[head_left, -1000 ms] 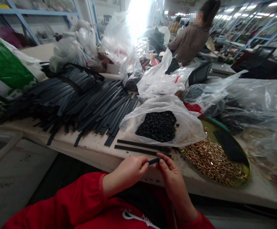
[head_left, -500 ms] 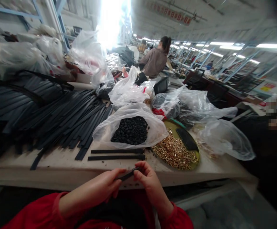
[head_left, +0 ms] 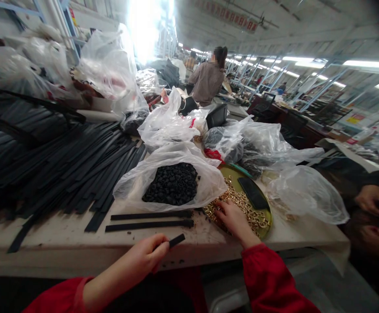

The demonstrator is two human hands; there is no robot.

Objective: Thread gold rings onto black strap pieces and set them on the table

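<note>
My left hand (head_left: 146, 257) pinches the end of a black strap (head_left: 176, 240) just above the near table edge. My right hand (head_left: 231, 216) rests in the pile of gold metal buckles (head_left: 248, 208) on a round greenish tray (head_left: 265, 226), fingers down among them; whether it grips one I cannot tell. Two more black straps (head_left: 150, 220) lie side by side on the table in front of an open plastic bag of small black pieces (head_left: 172, 183).
A big heap of long black straps (head_left: 62, 161) covers the left of the table. Clear plastic bags (head_left: 274, 143) crowd the middle and right. A dark flat piece (head_left: 253, 192) lies on the tray. Another person's hands (head_left: 370, 200) show at far right; a person stands beyond.
My right hand let go of the strap's end and moved right and forward into the gold buckles. The left hand kept the strap. The camera turned slightly right.
</note>
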